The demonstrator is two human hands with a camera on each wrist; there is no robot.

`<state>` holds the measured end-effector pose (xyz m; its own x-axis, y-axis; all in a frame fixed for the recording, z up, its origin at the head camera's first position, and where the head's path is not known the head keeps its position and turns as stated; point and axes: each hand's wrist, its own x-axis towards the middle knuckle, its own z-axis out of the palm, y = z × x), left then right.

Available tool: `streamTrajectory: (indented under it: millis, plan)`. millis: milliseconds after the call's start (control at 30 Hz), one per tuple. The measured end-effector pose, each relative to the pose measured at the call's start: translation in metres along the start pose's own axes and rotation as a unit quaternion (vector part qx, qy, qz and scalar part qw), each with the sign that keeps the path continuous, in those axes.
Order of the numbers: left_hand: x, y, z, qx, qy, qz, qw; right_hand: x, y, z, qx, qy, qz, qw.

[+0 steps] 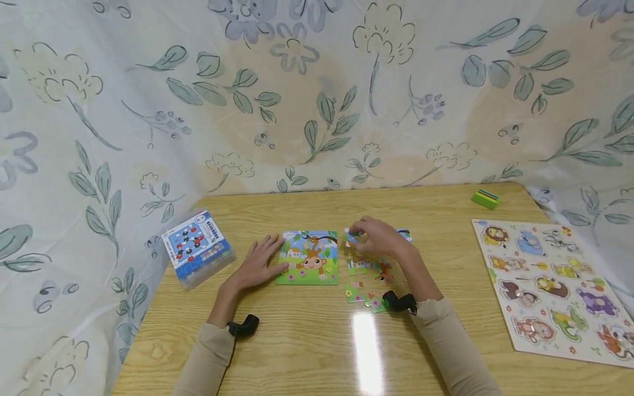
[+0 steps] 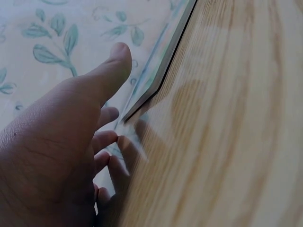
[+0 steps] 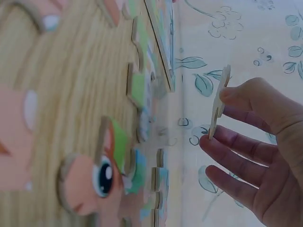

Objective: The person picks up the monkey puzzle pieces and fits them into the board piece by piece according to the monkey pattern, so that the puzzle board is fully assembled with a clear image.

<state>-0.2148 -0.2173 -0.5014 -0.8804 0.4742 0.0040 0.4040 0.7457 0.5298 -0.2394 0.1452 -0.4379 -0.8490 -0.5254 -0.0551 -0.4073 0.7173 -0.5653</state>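
My right hand point(image 1: 378, 237) pinches a thin wooden jigsaw piece point(image 3: 218, 101) between thumb and fingers, holding it above the table in the right wrist view. Below and around that hand lie loose and partly joined jigsaw pieces point(image 1: 355, 292), some showing a monkey's face and eye point(image 3: 103, 177). To their left is a square monkey picture board point(image 1: 307, 278), showing a monkey hanging from a branch. My left hand point(image 1: 257, 261) rests by the board's left edge, fingers extended, thumb close to the edge. In the left wrist view that hand point(image 2: 61, 118) holds nothing.
A clear box with a blue-and-white molecule label point(image 1: 198, 242) stands at the left. A large animal puzzle board point(image 1: 537, 264) lies at the right, and a small green block with coloured stripes point(image 1: 485, 199) sits near the back edge. A floral cloth point(image 1: 307, 99) hangs behind the wooden table point(image 1: 297, 341).
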Motion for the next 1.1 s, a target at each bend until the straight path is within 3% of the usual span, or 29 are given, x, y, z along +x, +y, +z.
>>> streamTrajectory:
  millis: [233,367,567,800,900,1100]
  plan:
    - [-0.002,0.0,-0.001,0.004,0.01,0.005,0.9999,0.002,-0.013,-0.002,0.03,0.006,-0.046,0.9985]
    - [-0.004,-0.001,-0.001,0.008,0.007,0.01,0.9999,0.003,-0.023,-0.004,0.046,0.034,-0.079,0.9952]
    - [-0.002,-0.003,0.001,0.012,0.005,0.014,0.9998,0.018,-0.041,-0.014,0.017,0.064,-0.114,0.9913]
    - [-0.005,-0.006,0.0,0.016,-0.003,0.012,0.9998,0.049,-0.071,-0.009,-0.048,0.018,-0.144,0.9882]
    - [-0.006,-0.006,-0.001,0.015,-0.003,0.015,0.9998,0.066,-0.08,0.003,-0.055,-0.013,-0.154,0.9864]
    - [-0.009,-0.009,-0.003,0.014,-0.004,0.022,0.9997,0.096,-0.092,0.034,-0.133,-0.104,-0.144,0.9751]
